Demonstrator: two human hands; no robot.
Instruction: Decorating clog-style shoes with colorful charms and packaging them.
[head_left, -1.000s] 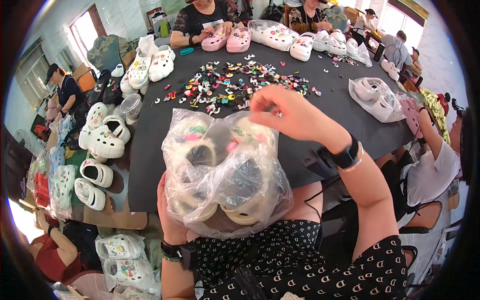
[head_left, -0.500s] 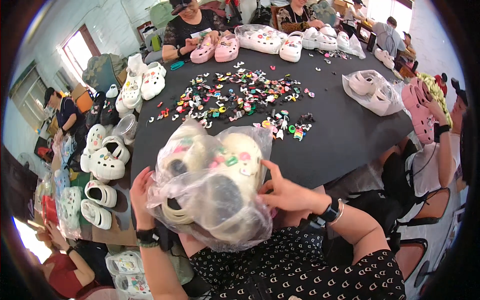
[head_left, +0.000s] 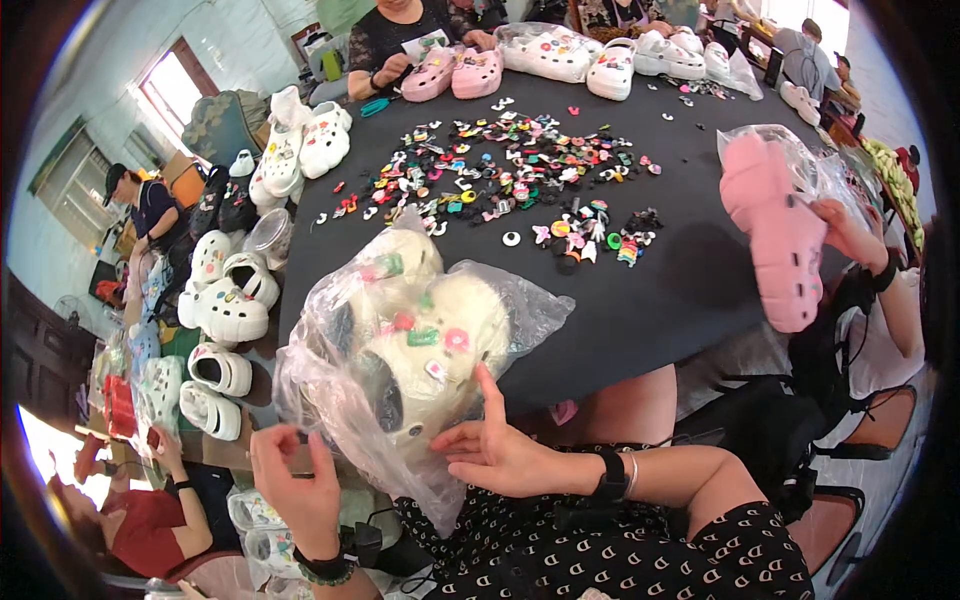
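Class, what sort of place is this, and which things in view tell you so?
Probably a small clog-decorating workshop: loose shoe charms lie heaped on a black tabletop, charm-studded white clogs crowd its left side, and cream clogs sit in a clear plastic bag.

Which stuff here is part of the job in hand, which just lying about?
In hand, apparently:
Cream clogs
Clear plastic bag around them
Right hand against the bag, left hand near it

Lying about:
Loose shoe charms
White clogs at left
Round clear tub
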